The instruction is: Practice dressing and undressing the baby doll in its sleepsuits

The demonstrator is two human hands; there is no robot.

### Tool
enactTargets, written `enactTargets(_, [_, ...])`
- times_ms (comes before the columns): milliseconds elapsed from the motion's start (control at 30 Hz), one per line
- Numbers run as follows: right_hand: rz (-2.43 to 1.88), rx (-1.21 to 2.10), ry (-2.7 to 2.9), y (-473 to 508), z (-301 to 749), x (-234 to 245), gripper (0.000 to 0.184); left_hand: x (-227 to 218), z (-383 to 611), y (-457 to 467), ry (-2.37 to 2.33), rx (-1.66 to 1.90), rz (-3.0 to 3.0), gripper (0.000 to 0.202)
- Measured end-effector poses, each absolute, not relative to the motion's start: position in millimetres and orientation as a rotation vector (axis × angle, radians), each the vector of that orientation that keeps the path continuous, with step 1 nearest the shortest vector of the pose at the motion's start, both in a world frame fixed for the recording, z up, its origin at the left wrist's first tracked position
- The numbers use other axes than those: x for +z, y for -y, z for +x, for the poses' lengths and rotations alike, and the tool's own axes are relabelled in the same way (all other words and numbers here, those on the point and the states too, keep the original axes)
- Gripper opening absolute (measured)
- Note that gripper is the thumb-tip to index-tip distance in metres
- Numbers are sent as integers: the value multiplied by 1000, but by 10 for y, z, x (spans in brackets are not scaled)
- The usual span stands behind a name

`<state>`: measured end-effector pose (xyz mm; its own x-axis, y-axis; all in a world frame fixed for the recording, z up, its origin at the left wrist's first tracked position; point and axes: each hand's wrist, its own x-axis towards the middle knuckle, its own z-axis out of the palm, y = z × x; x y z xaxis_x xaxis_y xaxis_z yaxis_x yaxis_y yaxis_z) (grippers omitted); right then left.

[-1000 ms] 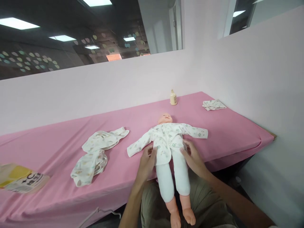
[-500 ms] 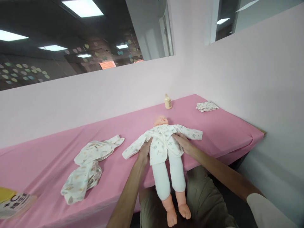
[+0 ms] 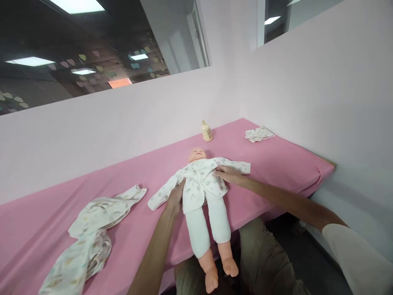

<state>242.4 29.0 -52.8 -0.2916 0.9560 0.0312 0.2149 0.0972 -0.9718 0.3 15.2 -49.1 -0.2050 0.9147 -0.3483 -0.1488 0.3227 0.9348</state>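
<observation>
A baby doll (image 3: 201, 186) lies on its back on the pink table (image 3: 276, 164), head toward the wall, bare feet hanging over the near edge. It wears a white printed shirt and white trousers. My left hand (image 3: 175, 196) presses against the doll's side under its spread sleeve, fingers together on the shirt. My right hand (image 3: 225, 173) lies on the other side of the chest near the armpit, fingers curled on the cloth.
Loose printed baby clothes (image 3: 89, 229) lie in a heap at the left. A small cream bottle (image 3: 206, 131) stands by the back wall. A folded printed cloth (image 3: 258, 133) sits at the far right corner. Pale walls close the table behind and right.
Both hands have slid up from the doll's hips to its chest sides. The view has swung right, so the yellow packet at the left edge has left the picture.
</observation>
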Motion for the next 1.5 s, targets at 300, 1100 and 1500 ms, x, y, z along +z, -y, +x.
enactTargets(300, [-1970,74,1732,-1307,3670,-495,31,-328,-25,152,-1383,1141,784,32])
enactTargets(1100, [-949,608,1606,-176,3205,936,31,476,707,526,-1196,1356,1584,56])
enactTargets(1500, [-697,804,1882,903,2955,916,26,732,680,1105,-1063,1413,1386,40])
